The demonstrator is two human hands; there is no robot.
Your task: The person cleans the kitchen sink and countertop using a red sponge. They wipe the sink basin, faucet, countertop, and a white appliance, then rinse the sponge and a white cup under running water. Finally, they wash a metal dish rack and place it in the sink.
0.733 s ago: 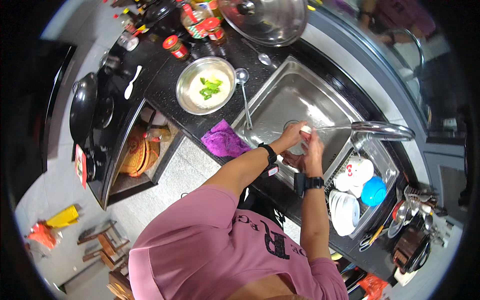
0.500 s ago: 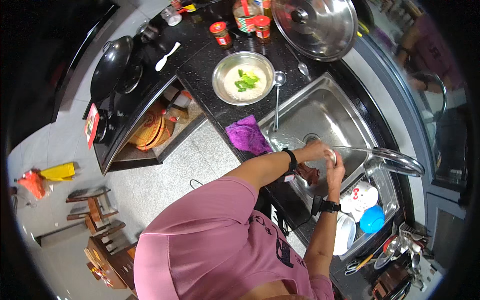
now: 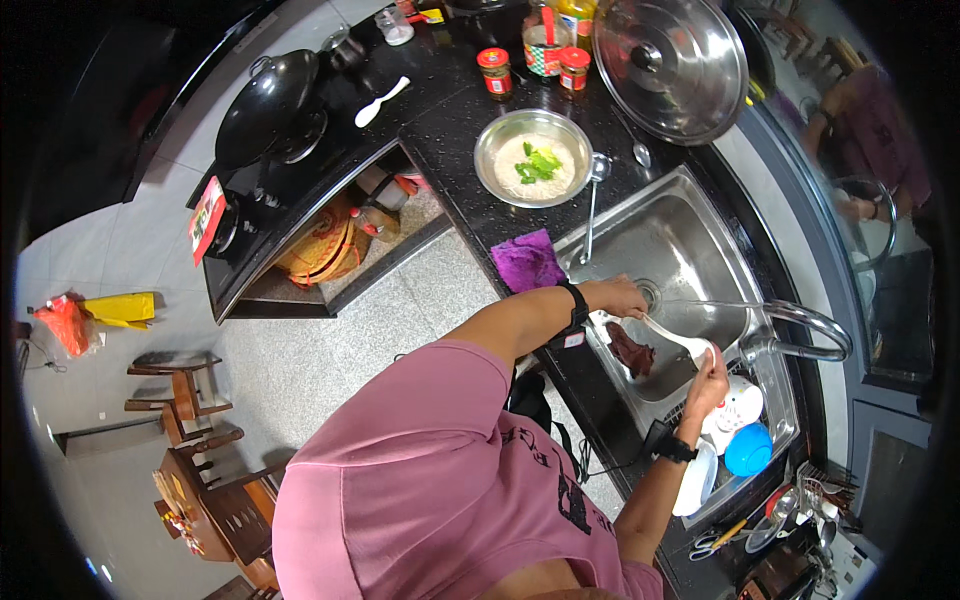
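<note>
Over the steel sink (image 3: 690, 240), a white long-handled spoon (image 3: 692, 344) stretches between my two hands. My left hand (image 3: 616, 297) is closed on its handle end. At the bowl end my right hand (image 3: 708, 386) grips it, with the fingers round the bowl. A thin stream of water runs from the curved faucet (image 3: 815, 318) toward the drain, close by my left hand. Below that hand a crumpled dark brown cloth (image 3: 630, 352) lies in the sink.
A steel bowl (image 3: 482, 170) of pale food topped with green leaves stands on the black counter, near a metal ladle (image 3: 590, 215) and a purple cloth (image 3: 527, 262). Red-lidded jars (image 3: 494, 75) and a large steel lid (image 3: 675, 95) stand behind. A blue bowl (image 3: 748, 450) sits in the dish rack.
My right hand has moved right and nearer, away from the left hand. The white spoon now shows at length between them. The whole view has shifted slightly.
</note>
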